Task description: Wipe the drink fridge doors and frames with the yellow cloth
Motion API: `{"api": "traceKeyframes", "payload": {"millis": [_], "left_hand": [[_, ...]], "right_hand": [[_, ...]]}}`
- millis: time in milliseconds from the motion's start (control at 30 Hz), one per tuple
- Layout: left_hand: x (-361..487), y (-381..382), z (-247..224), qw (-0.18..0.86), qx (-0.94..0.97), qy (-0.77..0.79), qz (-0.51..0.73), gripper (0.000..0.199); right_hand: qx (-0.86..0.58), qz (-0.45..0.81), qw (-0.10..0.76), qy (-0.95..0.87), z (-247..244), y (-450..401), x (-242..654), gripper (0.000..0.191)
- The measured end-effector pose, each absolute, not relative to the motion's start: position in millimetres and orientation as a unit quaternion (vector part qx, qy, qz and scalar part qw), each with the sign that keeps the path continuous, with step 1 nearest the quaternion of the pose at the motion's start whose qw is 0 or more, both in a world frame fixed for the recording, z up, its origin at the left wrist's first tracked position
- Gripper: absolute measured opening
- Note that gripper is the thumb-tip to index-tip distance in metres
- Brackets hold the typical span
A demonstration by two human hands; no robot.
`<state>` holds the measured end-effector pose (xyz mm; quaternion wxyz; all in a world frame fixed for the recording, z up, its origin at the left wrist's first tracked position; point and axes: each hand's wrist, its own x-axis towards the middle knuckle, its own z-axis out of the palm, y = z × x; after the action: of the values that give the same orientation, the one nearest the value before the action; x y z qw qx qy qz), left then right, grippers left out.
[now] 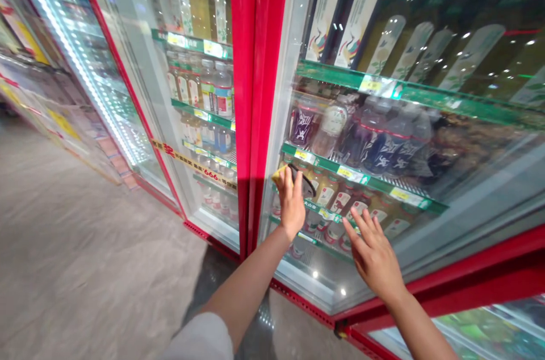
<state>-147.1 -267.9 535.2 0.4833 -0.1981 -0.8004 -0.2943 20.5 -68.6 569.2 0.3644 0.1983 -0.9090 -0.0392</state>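
Note:
My left hand (292, 205) is raised in front of the glass door of a red-framed drinks cooler (264, 93), its fingers stretched upward. Beside its fingertips are a dark, rounded handle (307, 183) on the glass and a small yellow patch (279, 172). It overlaps the handle's left side; whether it touches it is unclear. My right hand (374, 255) is spread with its palm toward the same door, lower and to the right, and holds nothing. Behind the glass, bottles stand on green-edged shelves (370, 178), with tall dark bottles (326, 19) on the upper one.
A second glass door on the left shows more bottles (222, 90) and carries a yellow strip with red print (200, 170). Farther left is a cooler lit by a white light strip (80, 65). Grey floor (106, 258) extends at lower left. Another red-framed unit (468, 292) borders the lower right.

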Motion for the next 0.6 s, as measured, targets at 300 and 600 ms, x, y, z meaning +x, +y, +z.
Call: {"api": "traceKeyframes", "payload": {"millis": [300, 600], "left_hand": [[-136, -300, 526, 0.459, -0.404, -0.777, -0.152, 0.063], [-130, -239, 553, 0.557, -0.476, -0.676, -0.077, 0.059]], "right_hand": [[0.15, -0.044, 0.351, -0.923, 557, -47, 33, 0.086], [0.102, -0.06, 0.34, -0.933, 548, -36, 45, 0.084]]}}
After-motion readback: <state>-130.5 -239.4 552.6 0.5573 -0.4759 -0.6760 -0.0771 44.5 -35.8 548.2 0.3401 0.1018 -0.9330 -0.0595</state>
